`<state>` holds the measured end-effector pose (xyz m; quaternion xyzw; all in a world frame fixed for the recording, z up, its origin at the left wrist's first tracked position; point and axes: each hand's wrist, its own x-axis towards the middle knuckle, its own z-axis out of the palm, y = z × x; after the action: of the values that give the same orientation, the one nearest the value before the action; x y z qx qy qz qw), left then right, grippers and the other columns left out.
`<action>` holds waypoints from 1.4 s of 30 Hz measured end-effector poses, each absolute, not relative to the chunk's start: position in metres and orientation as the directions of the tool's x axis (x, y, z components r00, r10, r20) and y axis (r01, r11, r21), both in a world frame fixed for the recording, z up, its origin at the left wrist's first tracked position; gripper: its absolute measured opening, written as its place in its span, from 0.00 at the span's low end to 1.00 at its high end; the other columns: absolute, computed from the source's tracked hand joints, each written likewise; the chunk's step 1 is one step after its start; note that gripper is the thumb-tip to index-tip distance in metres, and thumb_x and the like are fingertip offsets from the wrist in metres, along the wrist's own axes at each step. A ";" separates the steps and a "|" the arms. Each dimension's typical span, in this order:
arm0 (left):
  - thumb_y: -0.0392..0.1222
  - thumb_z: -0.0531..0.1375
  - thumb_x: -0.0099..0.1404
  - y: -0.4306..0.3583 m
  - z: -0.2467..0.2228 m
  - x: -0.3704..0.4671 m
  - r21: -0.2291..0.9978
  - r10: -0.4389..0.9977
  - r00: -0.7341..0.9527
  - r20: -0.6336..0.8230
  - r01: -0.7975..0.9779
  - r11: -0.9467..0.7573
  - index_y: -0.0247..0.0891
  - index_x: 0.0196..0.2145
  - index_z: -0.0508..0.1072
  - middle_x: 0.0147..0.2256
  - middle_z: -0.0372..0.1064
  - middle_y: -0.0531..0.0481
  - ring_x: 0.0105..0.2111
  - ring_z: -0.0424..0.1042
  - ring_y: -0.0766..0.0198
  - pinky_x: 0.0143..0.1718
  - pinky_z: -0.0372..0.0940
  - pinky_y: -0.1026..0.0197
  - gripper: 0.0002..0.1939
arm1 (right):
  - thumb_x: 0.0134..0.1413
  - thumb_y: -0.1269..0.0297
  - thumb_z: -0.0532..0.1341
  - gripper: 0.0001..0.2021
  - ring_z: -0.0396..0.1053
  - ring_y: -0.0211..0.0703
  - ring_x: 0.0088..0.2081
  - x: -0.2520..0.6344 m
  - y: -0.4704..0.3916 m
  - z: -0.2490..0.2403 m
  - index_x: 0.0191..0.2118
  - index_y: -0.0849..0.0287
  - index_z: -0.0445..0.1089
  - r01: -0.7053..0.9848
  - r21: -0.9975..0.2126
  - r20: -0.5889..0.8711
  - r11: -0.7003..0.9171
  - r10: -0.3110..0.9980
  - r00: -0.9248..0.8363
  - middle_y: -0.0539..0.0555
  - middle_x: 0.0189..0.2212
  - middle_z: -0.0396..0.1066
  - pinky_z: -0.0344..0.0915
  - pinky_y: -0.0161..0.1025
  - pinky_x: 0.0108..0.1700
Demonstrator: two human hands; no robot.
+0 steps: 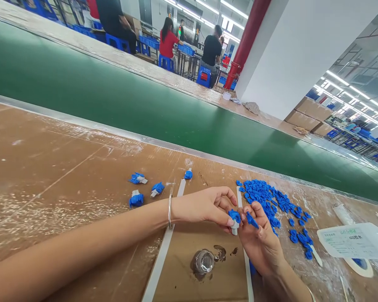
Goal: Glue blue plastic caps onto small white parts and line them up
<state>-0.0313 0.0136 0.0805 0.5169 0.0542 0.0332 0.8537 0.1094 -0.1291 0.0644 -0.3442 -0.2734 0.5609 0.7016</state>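
My left hand (219, 209) pinches a small white piece with blue petal-like parts (234, 218) on it. Close beside it, my right hand (260, 235) holds a single flat blue piece (252, 220) between thumb and fingers. Below the hands, a small clear glass jar (204, 262) stands on a brown board (179, 277) edged with white strips, with dark wet spots next to it. To the right lies a spread pile of loose blue pieces (258, 191). Left of my hands sit several blue-and-white pieces (136, 199) like the one in my left hand.
A labelled white plastic bottle (354, 241) lies at the right, near a roll of tape (360, 266). Behind the brown worktable (66, 167) runs a green conveyor belt (119, 88). A white pillar (283, 50) and red pipe (247, 42) rise beyond; people sit on blue stools farther back.
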 end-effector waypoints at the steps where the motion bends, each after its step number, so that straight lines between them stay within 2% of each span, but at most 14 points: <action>1: 0.44 0.72 0.50 0.012 0.081 -0.032 0.885 0.108 0.993 -0.049 -0.007 0.465 0.37 0.38 0.62 0.32 0.73 0.51 0.30 0.74 0.67 0.36 0.66 0.62 0.26 | 0.39 0.61 0.77 0.23 0.69 0.36 0.39 0.110 -0.129 0.065 0.43 0.46 0.72 -0.584 -0.801 -0.003 0.135 0.973 0.229 0.47 0.38 0.73 0.66 0.30 0.44; 9: 0.41 0.72 0.51 0.006 0.083 -0.032 0.874 0.124 0.992 0.001 -0.061 0.482 0.37 0.36 0.62 0.32 0.72 0.54 0.30 0.74 0.68 0.34 0.65 0.64 0.23 | 0.42 0.54 0.74 0.19 0.70 0.43 0.38 0.111 -0.123 0.058 0.40 0.45 0.70 -0.374 -0.905 0.120 0.203 0.965 0.234 0.49 0.38 0.70 0.71 0.38 0.38; 13: 0.39 0.71 0.52 0.007 0.082 -0.032 0.881 0.139 0.990 -0.006 -0.061 0.470 0.36 0.36 0.62 0.31 0.71 0.53 0.31 0.73 0.68 0.36 0.65 0.62 0.21 | 0.49 0.49 0.70 0.14 0.70 0.44 0.39 0.114 -0.121 0.053 0.39 0.46 0.71 -0.079 -0.944 0.286 0.319 0.916 0.281 0.51 0.38 0.70 0.71 0.39 0.37; 15: 0.39 0.71 0.52 0.007 0.081 -0.031 0.886 0.152 0.988 -0.016 -0.057 0.460 0.36 0.36 0.62 0.32 0.71 0.53 0.31 0.73 0.68 0.37 0.65 0.62 0.21 | 0.52 0.50 0.69 0.11 0.70 0.44 0.40 0.115 -0.121 0.051 0.39 0.46 0.73 0.056 -0.930 0.364 0.363 0.890 0.274 0.51 0.39 0.71 0.70 0.40 0.38; 18: 0.38 0.70 0.52 0.005 0.078 -0.030 0.889 0.194 0.981 -0.009 -0.081 0.451 0.35 0.35 0.62 0.32 0.71 0.52 0.31 0.72 0.68 0.37 0.64 0.62 0.20 | 0.55 0.58 0.68 0.06 0.67 0.45 0.43 0.118 -0.123 0.049 0.40 0.45 0.76 0.196 -0.896 0.440 0.399 0.856 0.269 0.51 0.40 0.73 0.65 0.42 0.46; 20: 0.37 0.70 0.52 0.003 0.077 -0.029 0.881 0.220 0.976 -0.006 -0.099 0.462 0.36 0.35 0.61 0.31 0.71 0.53 0.31 0.72 0.67 0.36 0.64 0.62 0.20 | 0.58 0.65 0.66 0.08 0.65 0.46 0.44 0.120 -0.125 0.050 0.43 0.44 0.75 0.408 -0.797 0.563 0.446 0.794 0.232 0.50 0.41 0.74 0.61 0.45 0.48; 22: 0.35 0.69 0.51 0.002 0.077 -0.029 0.880 0.236 0.972 -0.017 -0.098 0.465 0.36 0.34 0.60 0.30 0.70 0.54 0.30 0.71 0.68 0.36 0.64 0.62 0.20 | 0.61 0.69 0.62 0.13 0.65 0.48 0.43 0.120 -0.127 0.053 0.49 0.45 0.73 0.645 -0.593 0.697 0.483 0.709 0.109 0.51 0.44 0.74 0.60 0.47 0.46; 25: 0.32 0.66 0.51 0.002 0.077 -0.030 0.898 0.244 0.969 -0.037 -0.075 0.434 0.36 0.34 0.60 0.30 0.69 0.55 0.29 0.70 0.69 0.34 0.64 0.63 0.18 | 0.62 0.70 0.57 0.17 0.66 0.51 0.43 0.119 -0.131 0.056 0.55 0.50 0.67 0.813 -0.326 0.762 0.482 0.644 -0.077 0.54 0.47 0.73 0.62 0.50 0.44; 28: 0.33 0.65 0.52 0.004 0.077 -0.032 0.918 0.244 0.968 -0.053 -0.049 0.394 0.37 0.34 0.60 0.29 0.69 0.55 0.28 0.70 0.68 0.33 0.64 0.62 0.17 | 0.60 0.71 0.57 0.21 0.64 0.53 0.45 0.116 -0.132 0.056 0.58 0.52 0.64 0.855 -0.239 0.752 0.459 0.645 -0.136 0.55 0.48 0.72 0.63 0.50 0.44; 31: 0.36 0.64 0.53 0.009 0.077 -0.031 0.941 0.221 0.974 -0.048 -0.031 0.338 0.38 0.36 0.59 0.31 0.68 0.54 0.29 0.69 0.67 0.33 0.64 0.61 0.17 | 0.59 0.73 0.57 0.20 0.64 0.52 0.46 0.114 -0.131 0.054 0.57 0.53 0.64 0.841 -0.263 0.741 0.472 0.657 -0.137 0.56 0.50 0.71 0.64 0.49 0.45; 33: 0.37 0.62 0.55 0.016 0.081 -0.032 0.977 0.207 0.977 -0.039 -0.006 0.213 0.38 0.37 0.59 0.32 0.68 0.54 0.30 0.68 0.66 0.34 0.63 0.61 0.15 | 0.61 0.72 0.55 0.16 0.66 0.50 0.46 0.121 -0.127 0.054 0.52 0.54 0.68 0.817 -0.324 0.703 0.477 0.699 -0.129 0.56 0.49 0.72 0.65 0.49 0.46; 36: 0.38 0.59 0.58 0.029 0.098 -0.040 0.966 0.253 0.966 -0.055 0.116 -0.232 0.38 0.38 0.64 0.31 0.67 0.53 0.31 0.65 0.65 0.34 0.60 0.62 0.09 | 0.64 0.68 0.52 0.13 0.69 0.48 0.46 0.146 -0.113 0.055 0.48 0.54 0.71 0.855 -0.410 0.593 0.316 0.805 -0.014 0.57 0.45 0.73 0.67 0.48 0.47; 39: 0.35 0.59 0.57 0.040 0.118 -0.055 0.720 0.210 0.956 -0.205 0.292 -0.629 0.38 0.34 0.69 0.29 0.68 0.54 0.29 0.65 0.64 0.31 0.58 0.63 0.05 | 0.64 0.65 0.52 0.13 0.70 0.50 0.46 0.179 -0.090 0.055 0.46 0.57 0.72 0.910 -0.394 0.505 0.128 0.858 0.097 0.59 0.43 0.74 0.68 0.49 0.48; 42: 0.30 0.58 0.53 0.046 0.123 -0.072 0.377 0.283 0.877 -0.387 0.431 -0.820 0.38 0.30 0.72 0.28 0.71 0.49 0.27 0.68 0.61 0.31 0.59 0.61 0.07 | 0.60 0.70 0.56 0.10 0.70 0.52 0.45 0.197 -0.063 0.053 0.42 0.59 0.74 0.949 -0.308 0.362 0.064 0.930 0.055 0.59 0.42 0.74 0.66 0.51 0.50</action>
<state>-0.0716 0.0456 0.1231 0.9405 0.1899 -0.1588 0.2327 0.1974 -0.0635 0.0527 -0.6840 -0.6871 -0.0195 0.2444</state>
